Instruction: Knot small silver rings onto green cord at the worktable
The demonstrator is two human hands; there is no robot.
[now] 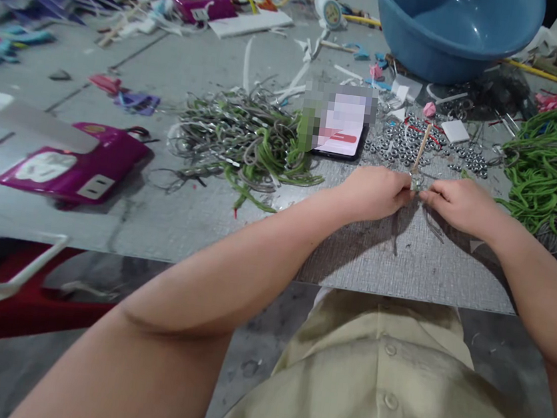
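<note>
On grey table [195, 230] above floor [258, 351]: left hand [380, 191], right hand [463, 202] pinching cord [434, 228]; 1 basin [434, 51].

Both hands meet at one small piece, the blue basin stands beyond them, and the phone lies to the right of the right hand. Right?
No: in the head view, the phone lies on the side of the left hand, beside a green-and-grey cord pile. The small piece and blue basin are as you say.
</note>
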